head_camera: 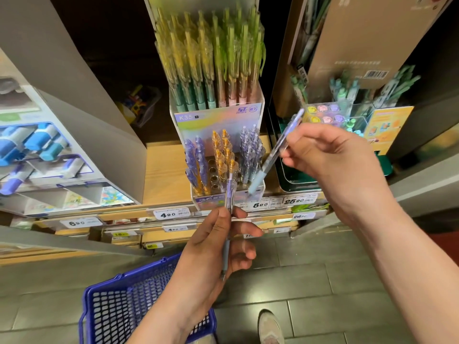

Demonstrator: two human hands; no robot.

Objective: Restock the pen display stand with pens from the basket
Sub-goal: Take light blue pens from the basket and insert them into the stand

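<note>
A clear two-tier pen display stand [253,192] sits on the wooden shelf, its lower tier holding purple, orange and lilac pens with several free holes in the middle. My right hand [330,155] pinches a lilac pen [275,152] held slanted, its pale blue tip down at the stand's front right corner. My left hand [218,247] grips a second lilac pen [229,194] upright just in front of the stand. The blue mesh basket [119,304] stands on the floor under my left forearm; its contents are hidden.
The stand's upper tier is packed with yellow and green pens [211,60]. A cardboard display with blue items [37,145] stands left, another pen display [352,105] right. Price tags [170,214] line the shelf edge. A shoe [269,326] is on the grey tiled floor.
</note>
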